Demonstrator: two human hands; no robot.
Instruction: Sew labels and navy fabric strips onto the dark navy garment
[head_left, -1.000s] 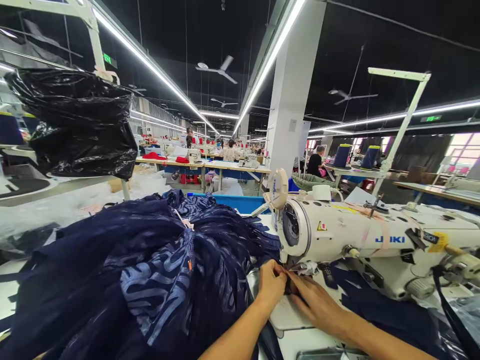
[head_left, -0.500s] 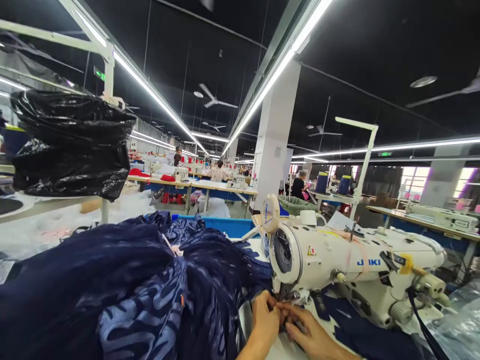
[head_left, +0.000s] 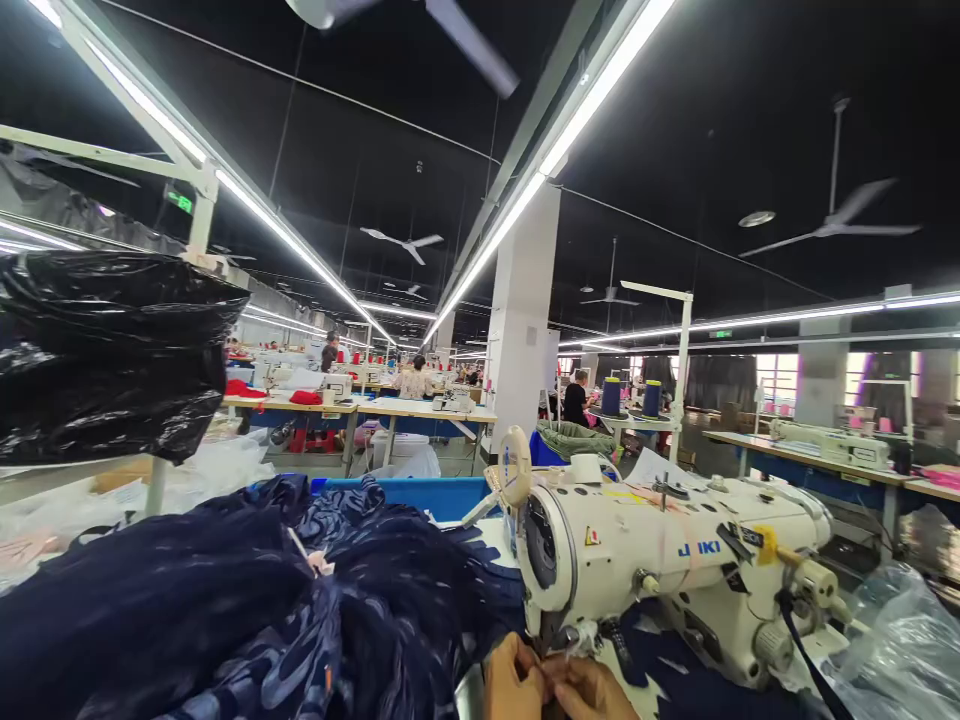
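Observation:
A white sewing machine point(head_left: 637, 550) stands in front of me, its needle end towards my hands. Just below the needle, my left hand point(head_left: 514, 680) has its thumb and fingers pinched together. My right hand point(head_left: 589, 688) meets it from the right, its fingers also pinched. Whatever lies between the fingertips is too small and hidden to make out. To the left, a large heap of dark navy fabric point(head_left: 405, 585) with a lighter blue pattern reaches up to the machine. More navy fabric pieces point(head_left: 697, 655) lie under and right of the machine arm.
A black plastic bag point(head_left: 112, 350) hangs on a stand at left. Behind the heap is a blue bin edge point(head_left: 420, 493). Clear plastic point(head_left: 885, 640) bunches at the right. Farther off are sewing tables point(head_left: 420, 408), a pillar point(head_left: 519, 300) and people seated at work.
The view has tilted up and turned slightly right, so the machine, heap and hands sit lower and more to the left. Both hands remain together near the needle.

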